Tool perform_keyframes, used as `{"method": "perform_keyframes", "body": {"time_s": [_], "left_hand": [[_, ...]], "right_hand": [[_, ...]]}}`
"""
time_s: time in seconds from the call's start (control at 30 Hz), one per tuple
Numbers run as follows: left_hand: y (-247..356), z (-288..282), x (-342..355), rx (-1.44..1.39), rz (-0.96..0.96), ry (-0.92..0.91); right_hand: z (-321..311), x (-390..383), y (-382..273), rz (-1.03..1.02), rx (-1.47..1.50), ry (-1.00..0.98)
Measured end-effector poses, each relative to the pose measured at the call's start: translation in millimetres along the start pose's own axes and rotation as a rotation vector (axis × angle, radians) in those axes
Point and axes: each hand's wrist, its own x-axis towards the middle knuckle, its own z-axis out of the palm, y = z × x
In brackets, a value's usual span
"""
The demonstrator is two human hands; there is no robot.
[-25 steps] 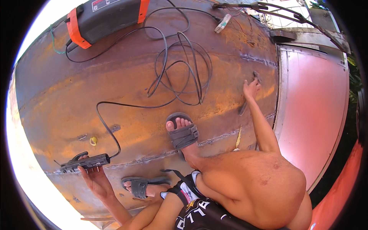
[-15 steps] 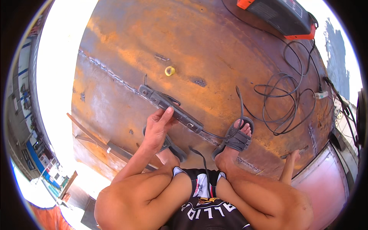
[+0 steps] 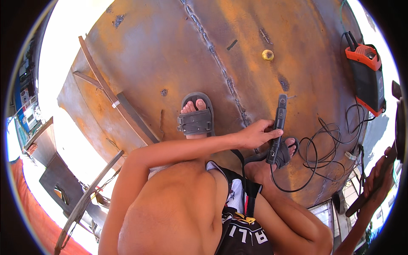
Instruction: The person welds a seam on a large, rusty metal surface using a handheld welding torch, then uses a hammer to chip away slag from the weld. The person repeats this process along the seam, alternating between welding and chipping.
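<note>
My left hand (image 3: pixel 256 134) reaches across my body and grips a long black welding holder (image 3: pixel 277 127) by its middle. The holder is lifted over the rusty steel plate (image 3: pixel 161 55), above my right sandalled foot (image 3: pixel 284 154), and a black cable (image 3: pixel 297 182) runs from its lower end. My right hand (image 3: pixel 377 178) is raised at the right edge, shut on a dark stick-like handle (image 3: pixel 361 202) that slants down to the left. What the handle belongs to is cut off by the rim. My left foot, in a grey sandal (image 3: pixel 195 120), stands flat on the plate.
A weld seam (image 3: pixel 221 72) runs down the plate. A small yellow object (image 3: pixel 267 54) lies beyond it. An orange and black welding machine (image 3: pixel 366 74) stands at the right, with loose black cables (image 3: pixel 331 140) below it. Steel bars (image 3: pixel 108 95) line the plate's left edge.
My head has turned, so the view has swung round. My left hand, which was reaching to the black holder lying on the plate, now grips it and has lifted it.
</note>
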Motion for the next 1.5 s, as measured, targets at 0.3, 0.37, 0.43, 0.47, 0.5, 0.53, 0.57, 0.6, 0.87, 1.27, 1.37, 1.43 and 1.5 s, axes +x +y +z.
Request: {"method": "perform_keyframes", "body": {"time_s": [0.3,0.37,0.43,0.47,0.5,0.53,0.57,0.6,0.87,1.27,1.37,1.43,1.5], "left_hand": [[-13.5,-11.8,-12.8,-0.011,0.086,-0.177],[-36.7,-11.9,-4.0,-0.026,0.13,-0.203],[-58.9,-12.8,0.0,-0.05,0.155,-0.184],[-67.1,-13.8,0.8,-0.056,0.169,-0.181],[-70.1,-14.7,2.1,-0.061,0.178,-0.183],[-73.9,-14.6,1.4,-0.071,0.185,-0.185],[-77.7,-14.7,0.5,-0.083,0.186,-0.185],[-78.7,-15.2,2.4,-0.094,0.19,-0.19],[-77.8,-10.3,8.9,-0.167,0.221,-0.182],[-112.4,-13.2,9.8,-0.182,0.247,-0.033],[-97.7,-15.9,8.0,-0.041,0.232,-0.101],[-98.6,-22.3,8.7,0.148,0.359,-0.068],[-94.6,-16.8,10.2,0.1,0.33,-0.073]], "right_hand": [[287.7,-8.4,48.9,0.431,0.126,-0.705],[324.8,-10.6,81.0,0.406,0.067,-0.628],[342.7,-13.7,102.7,0.401,0.124,-0.571],[349.3,-15.7,108.2,0.403,0.154,-0.543],[353.5,-16.5,109.8,0.377,0.169,-0.524],[357.2,-17.2,110.7,0.35,0.183,-0.504],[361.1,-18.1,112.2,0.322,0.196,-0.484],[365.1,-17.4,113.1,0.319,0.191,-0.483],[382.6,-3.2,140.7,0.24,-0.028,-0.54],[381.9,-4.5,138.4,0.119,-0.269,-0.532],[373.2,3.5,147.0,0.073,-0.395,-0.603],[371.9,8.7,136.6,0.021,-0.458,-0.632],[369.6,2.7,126.0,-0.086,-0.488,-0.608]]}}
